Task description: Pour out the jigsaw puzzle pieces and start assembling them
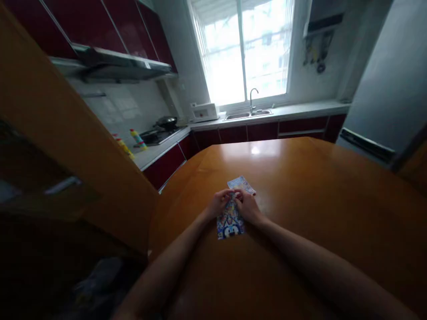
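1. The left hand [219,203] curls at the colorful sheet's [230,228] far end; I can't tell if it's pinching.
2. The right hand [248,207] curls beside it; I can't tell its grip either.
3. The sheet is over the brown table [307,191].
4. Another sheet [240,182] lies just past the hands.

I see a kitchen: beyond the right hand [247,206], a sink [237,116] with a faucet [251,101]; ahead and left of the left hand [218,203], a stove [171,135], range hood [123,62] and red wall cabinets [96,22].
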### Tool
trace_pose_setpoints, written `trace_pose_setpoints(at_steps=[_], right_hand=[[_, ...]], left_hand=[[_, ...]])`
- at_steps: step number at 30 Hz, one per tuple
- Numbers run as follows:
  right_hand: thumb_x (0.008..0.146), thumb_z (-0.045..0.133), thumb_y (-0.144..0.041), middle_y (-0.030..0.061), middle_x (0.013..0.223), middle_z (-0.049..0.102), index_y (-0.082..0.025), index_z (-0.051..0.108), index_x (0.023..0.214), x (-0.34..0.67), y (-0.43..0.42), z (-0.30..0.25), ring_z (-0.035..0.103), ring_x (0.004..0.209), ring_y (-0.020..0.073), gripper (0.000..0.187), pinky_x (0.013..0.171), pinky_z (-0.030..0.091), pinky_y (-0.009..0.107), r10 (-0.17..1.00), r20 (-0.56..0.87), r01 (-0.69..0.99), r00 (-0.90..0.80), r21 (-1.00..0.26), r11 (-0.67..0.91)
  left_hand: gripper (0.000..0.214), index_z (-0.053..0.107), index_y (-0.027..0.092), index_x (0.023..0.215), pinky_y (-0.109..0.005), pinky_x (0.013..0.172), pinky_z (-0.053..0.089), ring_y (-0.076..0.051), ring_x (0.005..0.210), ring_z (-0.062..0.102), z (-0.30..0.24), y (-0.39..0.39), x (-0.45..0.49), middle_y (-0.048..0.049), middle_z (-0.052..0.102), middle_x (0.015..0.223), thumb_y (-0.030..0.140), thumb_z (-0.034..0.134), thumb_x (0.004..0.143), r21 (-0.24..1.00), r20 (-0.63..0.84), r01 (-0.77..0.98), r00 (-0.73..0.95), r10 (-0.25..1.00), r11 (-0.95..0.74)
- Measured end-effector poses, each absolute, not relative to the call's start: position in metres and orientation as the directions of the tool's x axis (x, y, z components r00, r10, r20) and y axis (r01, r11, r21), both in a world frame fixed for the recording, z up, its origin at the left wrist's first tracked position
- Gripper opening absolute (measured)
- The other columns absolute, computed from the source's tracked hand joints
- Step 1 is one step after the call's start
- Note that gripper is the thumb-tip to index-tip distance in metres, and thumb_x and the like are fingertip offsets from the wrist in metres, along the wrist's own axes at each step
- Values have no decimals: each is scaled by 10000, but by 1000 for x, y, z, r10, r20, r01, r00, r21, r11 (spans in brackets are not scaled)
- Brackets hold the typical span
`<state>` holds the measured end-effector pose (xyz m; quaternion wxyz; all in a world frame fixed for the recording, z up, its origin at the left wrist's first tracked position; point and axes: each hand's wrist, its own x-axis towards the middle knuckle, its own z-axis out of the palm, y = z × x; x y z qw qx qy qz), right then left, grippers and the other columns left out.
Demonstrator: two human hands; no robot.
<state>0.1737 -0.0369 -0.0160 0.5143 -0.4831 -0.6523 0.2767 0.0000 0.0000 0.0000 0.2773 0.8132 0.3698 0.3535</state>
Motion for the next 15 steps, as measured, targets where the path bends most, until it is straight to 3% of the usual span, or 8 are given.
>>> trace_pose_setpoints(at_steps=[5,8,13,15], right_hand=[[828,627,-138,59,833,756,-176,733,983,174,-37,-16,689,740,193,191,682,503,270,920,391,337,-33,-862,378],[808,630,-128,47,762,737,-171,734,832,178,-37,-15,662,695,184,115,665,485,269,918,396,348,-28,-857,380],[802,561,-76,50,769,737,-162,732,777,181,-36,-14,673,742,186,193,718,482,275,903,430,350,-1,-846,403],[808,542,-69,56,784,747,-160,749,807,183,-35,-13,681,750,188,226,722,483,277,896,445,354,-2,-837,416]], left_hand=[[193,749,154,945,-276,801,506,-200,852,679,3,-1,2,-70,760,916,305,677,851,708,358,434,461,812,-558],[199,745,146,875,-257,732,491,-177,763,656,5,-2,5,-53,742,823,315,640,882,708,356,446,445,822,-548],[272,732,131,945,-235,620,476,-143,610,599,5,-2,8,-21,679,674,311,528,950,724,352,432,439,827,-538],[258,728,130,993,-243,653,498,-148,648,626,4,-1,8,-34,698,719,252,505,946,725,360,428,433,826,-540]])
